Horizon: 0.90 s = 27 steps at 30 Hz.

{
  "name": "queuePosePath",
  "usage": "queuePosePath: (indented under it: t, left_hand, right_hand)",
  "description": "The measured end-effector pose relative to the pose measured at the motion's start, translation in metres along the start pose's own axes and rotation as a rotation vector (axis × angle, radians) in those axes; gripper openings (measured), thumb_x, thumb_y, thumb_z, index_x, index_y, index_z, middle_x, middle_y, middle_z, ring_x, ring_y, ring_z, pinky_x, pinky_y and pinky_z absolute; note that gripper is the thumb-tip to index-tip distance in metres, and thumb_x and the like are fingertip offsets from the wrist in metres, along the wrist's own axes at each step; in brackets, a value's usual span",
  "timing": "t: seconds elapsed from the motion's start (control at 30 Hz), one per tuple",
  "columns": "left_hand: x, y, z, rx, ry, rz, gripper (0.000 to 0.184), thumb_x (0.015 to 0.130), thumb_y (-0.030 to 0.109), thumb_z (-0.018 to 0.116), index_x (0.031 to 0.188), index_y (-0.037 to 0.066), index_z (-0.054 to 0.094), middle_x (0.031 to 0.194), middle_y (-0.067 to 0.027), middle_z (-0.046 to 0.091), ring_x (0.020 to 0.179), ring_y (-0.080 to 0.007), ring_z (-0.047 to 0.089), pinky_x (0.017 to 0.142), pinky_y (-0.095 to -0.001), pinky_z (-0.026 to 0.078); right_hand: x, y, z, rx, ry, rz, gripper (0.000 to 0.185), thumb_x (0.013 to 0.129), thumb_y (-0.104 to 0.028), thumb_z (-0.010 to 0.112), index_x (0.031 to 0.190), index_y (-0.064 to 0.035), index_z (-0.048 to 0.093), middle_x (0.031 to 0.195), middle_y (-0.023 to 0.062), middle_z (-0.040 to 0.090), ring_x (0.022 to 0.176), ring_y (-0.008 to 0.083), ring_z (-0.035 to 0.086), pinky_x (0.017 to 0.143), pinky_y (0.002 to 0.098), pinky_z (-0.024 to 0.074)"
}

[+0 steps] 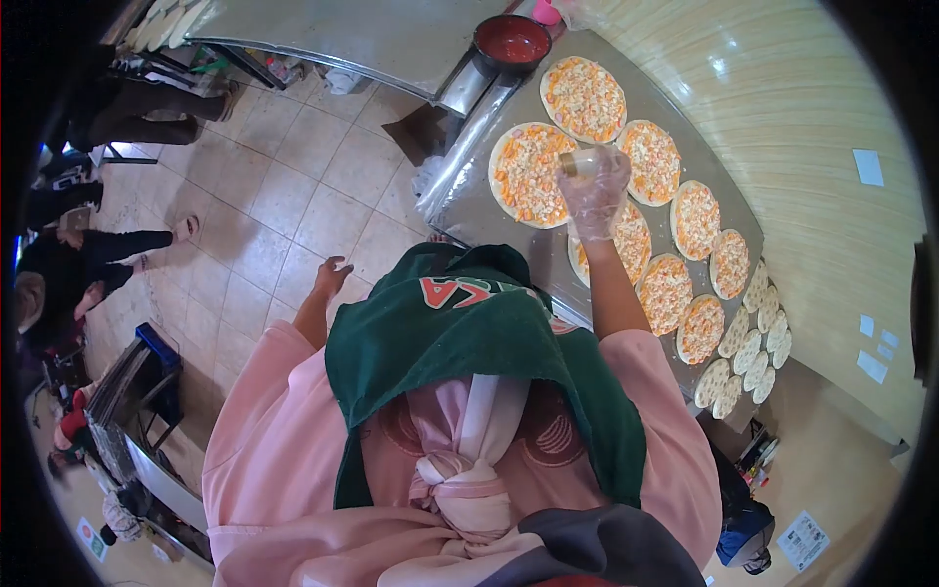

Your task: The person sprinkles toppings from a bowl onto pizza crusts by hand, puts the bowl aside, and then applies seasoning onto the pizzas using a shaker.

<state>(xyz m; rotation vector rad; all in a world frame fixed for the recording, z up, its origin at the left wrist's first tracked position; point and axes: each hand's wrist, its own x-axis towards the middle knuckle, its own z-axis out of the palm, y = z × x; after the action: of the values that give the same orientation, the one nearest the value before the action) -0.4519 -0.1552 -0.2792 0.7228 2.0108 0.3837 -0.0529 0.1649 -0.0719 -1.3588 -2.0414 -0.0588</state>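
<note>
My right hand (595,194), in a clear plastic glove, is closed round a small shaker jar (579,164) tilted over the pizzas. Below it lies a large topped pizza (531,174), with another topped pizza (618,245) partly hidden by my wrist. Several more topped pizzas, such as the round one (583,98) at the back, cover the metal table (469,201). My left hand (334,278) is bare and hangs over the tiled floor at my left side, fingers apart, holding nothing.
A dark bowl of red sauce (512,44) stands at the table's back corner beside a pink object (546,12). Plain flat bases (751,350) crowd the right end. Other people (88,269) are at the far left, and one person (745,536) is at the lower right.
</note>
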Motion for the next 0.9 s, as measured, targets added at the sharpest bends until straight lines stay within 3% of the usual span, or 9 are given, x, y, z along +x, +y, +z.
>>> queuePosePath:
  t: [0.13, 0.2, 0.47, 0.53, 0.57, 0.67, 0.73, 0.8, 0.9]
  left_hand:
    - [0.008, 0.0, -0.001, 0.034, 0.022, 0.047, 0.054, 0.076, 0.037, 0.071, 0.12, 0.008, 0.057, 0.119, -0.0252, 0.054, 0.111, -0.0364, 0.053, 0.094, -0.0402, 0.043]
    - [0.013, -0.007, 0.0, 0.056, -0.008, 0.076, 0.055, 0.076, 0.037, 0.071, 0.12, 0.008, 0.057, 0.119, -0.0256, 0.054, 0.114, -0.0369, 0.052, 0.095, -0.041, 0.043]
    - [0.024, -0.038, 0.011, 0.044, 0.024, -0.125, 0.054, 0.074, 0.034, 0.073, 0.117, 0.004, 0.058, 0.113, -0.0256, 0.06, 0.105, -0.0359, 0.059, 0.091, -0.0391, 0.046]
    - [0.042, -0.059, 0.02, 0.136, -0.053, 0.103, 0.053, 0.074, 0.032, 0.073, 0.116, 0.004, 0.059, 0.108, -0.0257, 0.061, 0.102, -0.0349, 0.06, 0.089, -0.0391, 0.047]
    - [0.016, 0.002, 0.01, 0.006, -0.061, -0.14, 0.052, 0.074, 0.032, 0.073, 0.115, 0.004, 0.059, 0.105, -0.0249, 0.062, 0.1, -0.0339, 0.06, 0.089, -0.039, 0.047]
    - [0.013, 0.03, 0.014, 0.123, -0.036, 0.083, 0.051, 0.075, 0.034, 0.073, 0.116, 0.006, 0.059, 0.113, -0.0252, 0.057, 0.103, -0.0339, 0.058, 0.087, -0.0392, 0.047]
    - [0.016, 0.045, 0.012, 0.086, -0.013, 0.109, 0.051, 0.076, 0.033, 0.072, 0.117, 0.007, 0.059, 0.114, -0.0255, 0.056, 0.103, -0.0344, 0.058, 0.088, -0.0395, 0.047]
    - [0.02, 0.055, 0.009, 0.047, 0.021, 0.139, 0.051, 0.076, 0.033, 0.071, 0.118, 0.008, 0.058, 0.116, -0.0258, 0.055, 0.103, -0.0349, 0.058, 0.088, -0.0397, 0.047]
    - [0.016, 0.061, 0.003, -0.08, 0.054, 0.028, 0.051, 0.077, 0.033, 0.07, 0.12, 0.011, 0.057, 0.119, -0.0238, 0.053, 0.109, -0.0365, 0.054, 0.092, -0.0404, 0.045]
  right_hand:
    - [0.007, 0.005, 0.008, 0.004, -0.214, -0.138, 0.075, 0.057, -0.029, 0.081, 0.121, -0.0114, 0.046, 0.116, 0.0203, 0.042, 0.107, 0.0375, 0.046, 0.091, 0.048, 0.043]
    - [0.005, 0.009, 0.008, -0.048, -0.075, -0.014, 0.076, 0.056, -0.03, 0.082, 0.121, -0.0086, 0.048, 0.119, 0.0212, 0.041, 0.108, 0.0368, 0.046, 0.091, 0.0464, 0.0433]
    - [0.018, 0.04, 0.012, 0.165, -0.102, 0.283, 0.068, 0.058, -0.026, 0.082, 0.116, -0.0046, 0.053, 0.109, 0.0153, 0.051, 0.111, 0.0328, 0.04, 0.097, 0.0425, 0.0348]
    - [0.038, 0.048, 0.008, 0.149, -0.059, 0.334, 0.067, 0.059, -0.025, 0.082, 0.114, -0.0037, 0.052, 0.109, 0.0151, 0.051, 0.111, 0.0326, 0.041, 0.096, 0.0425, 0.0353]
    - [0.045, 0.063, 0.014, 0.183, 0.031, 0.311, 0.065, 0.059, -0.025, 0.082, 0.113, -0.004, 0.052, 0.111, 0.0159, 0.049, 0.109, 0.0328, 0.043, 0.094, 0.0431, 0.0381]
    - [0.073, 0.068, 0.016, 0.255, 0.088, 0.531, 0.067, 0.058, -0.026, 0.083, 0.113, -0.0034, 0.052, 0.115, 0.0183, 0.046, 0.107, 0.0337, 0.046, 0.092, 0.0438, 0.0413]
    - [0.075, 0.074, 0.034, 0.189, 0.089, 0.477, 0.072, 0.055, -0.025, 0.084, 0.115, -0.0051, 0.051, 0.116, 0.0193, 0.043, 0.104, 0.0349, 0.049, 0.089, 0.0443, 0.0446]
    - [0.085, 0.074, 0.042, -0.053, -0.049, 0.066, 0.073, 0.054, -0.025, 0.084, 0.117, -0.0088, 0.052, 0.115, 0.0185, 0.044, 0.105, 0.0357, 0.049, 0.09, 0.0449, 0.0443]
    - [0.108, 0.067, 0.053, 0.065, -0.154, 0.06, 0.072, 0.055, -0.028, 0.083, 0.118, -0.0116, 0.052, 0.118, 0.0187, 0.044, 0.11, 0.0364, 0.046, 0.092, 0.0459, 0.0427]
